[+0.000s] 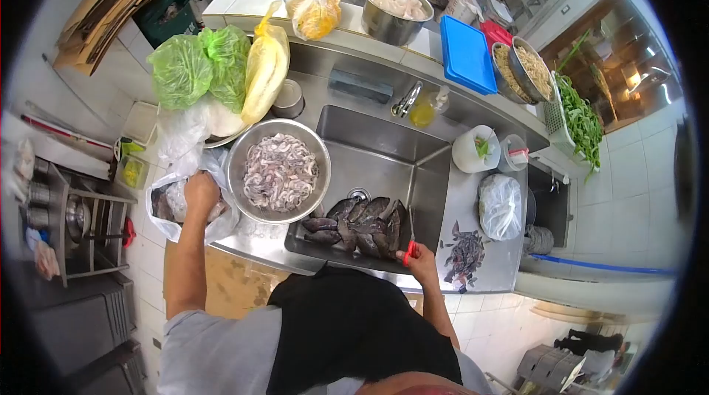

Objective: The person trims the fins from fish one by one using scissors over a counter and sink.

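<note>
My left hand (201, 192) reaches into a white plastic bag (229, 221) at the left end of the counter. Its fingers curl downward among greyish contents, probably fish; what they grip is hidden. Red-handled scissors (410, 253) are in my closed right hand (422, 263), blades pointing away over the sink's right front corner. Beside them, several dark whole fish (362, 229) lie in the front of the steel sink (369, 148). A steel bowl of cut squid (281, 173) stands between the bag and the sink. Dark trimmings (465, 256) are piled on the counter right of my right hand.
Green bags (199, 66) and a yellow bag (266, 70) stand behind the bowl. The faucet (406, 100) rises at the sink's back. White tubs (475, 150) and a clear bag (500, 207) sit on the right. Along the ledge are a pot (396, 24) and a blue lid (468, 55).
</note>
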